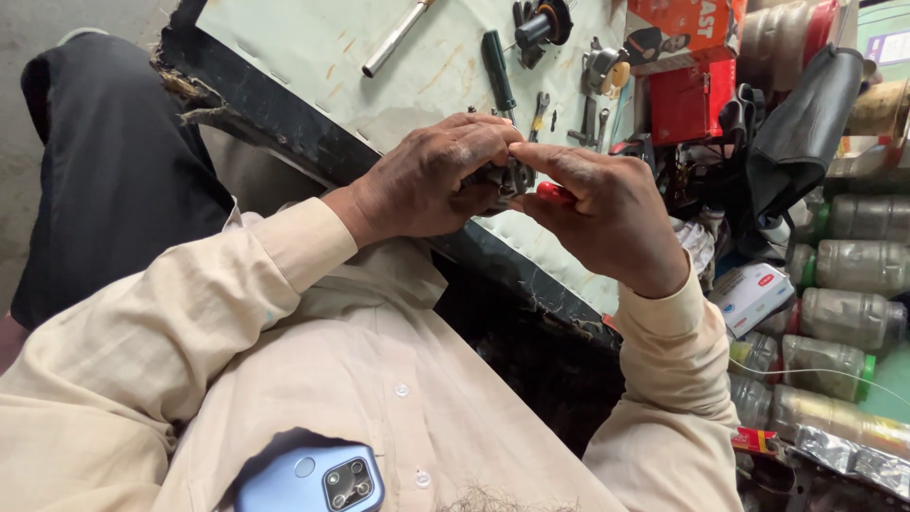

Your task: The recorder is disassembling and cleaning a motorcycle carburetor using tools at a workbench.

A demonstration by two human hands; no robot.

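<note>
My left hand (431,175) is closed around a small dark metal part (504,179), most of which is hidden by the fingers. My right hand (607,213) grips a red-handled tool (553,192) whose tip is pressed against that part. Both hands meet just above the near edge of a pale green worktop (313,47) with a worn black rim. Cream shirt sleeves cover both forearms.
On the worktop lie a chrome rod (393,40), a dark green-handled screwdriver (498,68), a small wrench (538,112) and black metal parts (542,24). Red boxes (687,71), a black cloth (801,123) and several plastic bottles (853,318) crowd the right. A blue phone (313,482) sits in my shirt pocket.
</note>
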